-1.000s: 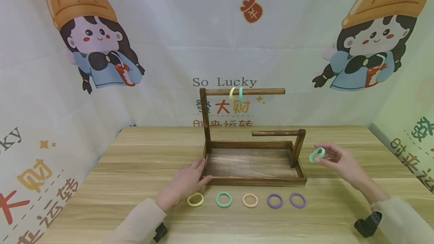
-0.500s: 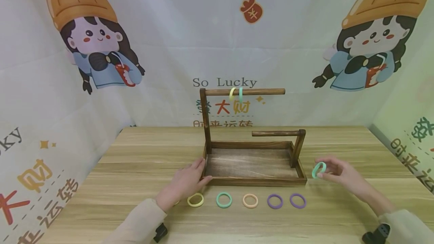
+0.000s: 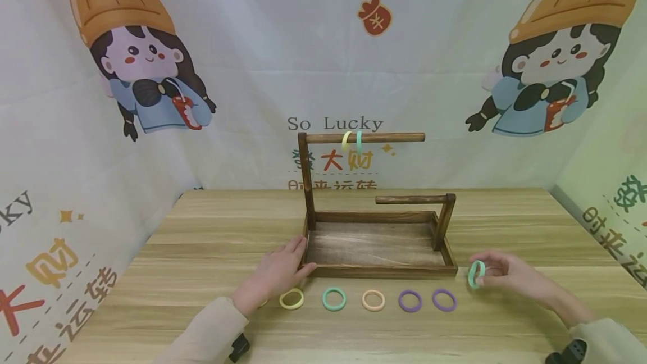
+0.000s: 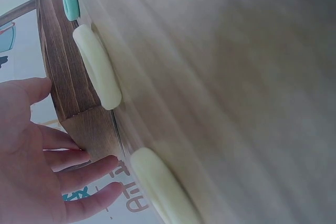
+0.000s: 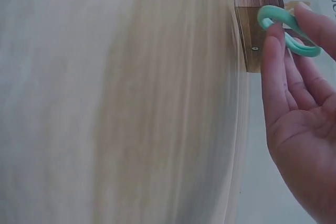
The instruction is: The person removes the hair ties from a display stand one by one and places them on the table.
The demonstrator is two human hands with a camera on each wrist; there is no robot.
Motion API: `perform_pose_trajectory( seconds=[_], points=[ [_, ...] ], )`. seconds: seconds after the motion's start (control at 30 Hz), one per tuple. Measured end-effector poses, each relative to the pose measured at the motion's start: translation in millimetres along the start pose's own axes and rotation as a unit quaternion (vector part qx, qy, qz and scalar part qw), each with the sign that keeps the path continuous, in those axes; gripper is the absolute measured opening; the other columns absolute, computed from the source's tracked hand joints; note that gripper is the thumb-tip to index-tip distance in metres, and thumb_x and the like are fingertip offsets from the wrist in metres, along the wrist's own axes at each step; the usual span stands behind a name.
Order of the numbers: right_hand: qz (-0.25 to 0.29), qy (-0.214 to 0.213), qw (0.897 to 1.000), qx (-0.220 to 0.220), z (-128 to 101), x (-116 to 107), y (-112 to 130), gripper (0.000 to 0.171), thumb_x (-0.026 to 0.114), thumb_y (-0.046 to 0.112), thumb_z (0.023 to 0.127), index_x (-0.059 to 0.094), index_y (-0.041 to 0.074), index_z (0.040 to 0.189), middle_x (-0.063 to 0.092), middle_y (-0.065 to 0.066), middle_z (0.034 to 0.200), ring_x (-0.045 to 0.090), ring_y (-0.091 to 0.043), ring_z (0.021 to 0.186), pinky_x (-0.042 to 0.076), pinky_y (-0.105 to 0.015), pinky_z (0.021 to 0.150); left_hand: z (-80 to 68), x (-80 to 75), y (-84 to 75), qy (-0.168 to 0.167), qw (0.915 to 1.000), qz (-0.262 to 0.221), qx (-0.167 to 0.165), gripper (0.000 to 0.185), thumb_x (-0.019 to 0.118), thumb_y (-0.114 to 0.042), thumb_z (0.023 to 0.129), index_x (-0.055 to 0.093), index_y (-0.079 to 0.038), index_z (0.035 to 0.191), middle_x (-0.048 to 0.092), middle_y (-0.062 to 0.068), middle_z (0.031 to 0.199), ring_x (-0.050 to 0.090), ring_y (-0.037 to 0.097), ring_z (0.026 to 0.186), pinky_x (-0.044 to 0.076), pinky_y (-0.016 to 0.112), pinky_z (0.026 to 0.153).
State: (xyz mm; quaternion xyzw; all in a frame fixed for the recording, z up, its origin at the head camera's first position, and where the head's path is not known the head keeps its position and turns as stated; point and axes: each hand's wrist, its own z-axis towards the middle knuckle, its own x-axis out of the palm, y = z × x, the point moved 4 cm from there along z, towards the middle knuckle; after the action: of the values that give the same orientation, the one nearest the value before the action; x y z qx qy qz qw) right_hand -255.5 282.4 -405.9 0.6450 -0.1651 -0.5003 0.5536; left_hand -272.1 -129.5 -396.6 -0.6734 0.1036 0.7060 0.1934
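Right hand (image 3: 505,275) pinches a green ring (image 3: 475,274) between thumb and fingers (image 5: 275,72), upright just above the desk (image 3: 202,251), just right of the wooden tray (image 3: 379,269) corner. Left hand (image 3: 277,272) rests flat, fingers straight, against the tray's left front corner, beside the yellow ring (image 3: 291,299).

Yellow ring (image 3: 291,299) partly hidden behind left hand (image 3: 275,274), right sleeve (image 3: 606,341) cut off by frame edge, tabletop (image 5: 115,103) blurred in both wrist views.
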Motion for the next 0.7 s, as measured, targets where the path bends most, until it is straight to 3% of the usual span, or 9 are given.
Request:
perform_pose_trajectory(
  seconds=[0.27, 0.43, 0.7],
  points=[
    [0.013, 0.057, 0.998, 0.024, -4.3, 0.6, -8.6, 0.041, 0.059, 0.002, 0.082, 0.043, -0.013, 0.117, 0.054, -0.02, 0.104, 0.057, -0.015, 0.09, 0.045, -0.026, 0.074, -0.9, 0.0, -0.5, 0.005, 1.0, 0.001, -0.003, 0.064, 0.041, -0.044, 0.091, 0.034, 0.004, 0.133, 0.032, 0.019, 0.136, 0.041, 0.041, 0.112, 0.036, 0.051, 0.087],
    [0.025, 0.083, 0.996, 0.004, -4.7, 2.2, -8.6, 0.038, 0.057, -0.001, 0.082, 0.042, -0.017, 0.113, 0.051, -0.026, 0.104, 0.059, -0.018, 0.088, 0.047, -0.028, 0.072, -1.0, -0.1, -0.4, 0.005, 1.0, 0.002, -0.004, 0.065, 0.041, -0.044, 0.091, 0.033, 0.004, 0.133, 0.032, 0.019, 0.136, 0.041, 0.041, 0.112, 0.036, 0.051, 0.087],
    [-0.02, 0.075, 0.997, 0.001, -5.7, -0.2, -4.4, 0.039, 0.058, 0.002, 0.082, 0.043, -0.015, 0.113, 0.056, -0.019, 0.1, 0.055, -0.012, 0.088, 0.044, -0.024, 0.075, -0.7, -0.9, -0.5, 0.004, 1.0, 0.0, -0.005, 0.064, 0.041, -0.045, 0.091, 0.035, 0.004, 0.133, 0.033, 0.018, 0.136, 0.041, 0.042, 0.112, 0.037, 0.051, 0.085]
  ],
)
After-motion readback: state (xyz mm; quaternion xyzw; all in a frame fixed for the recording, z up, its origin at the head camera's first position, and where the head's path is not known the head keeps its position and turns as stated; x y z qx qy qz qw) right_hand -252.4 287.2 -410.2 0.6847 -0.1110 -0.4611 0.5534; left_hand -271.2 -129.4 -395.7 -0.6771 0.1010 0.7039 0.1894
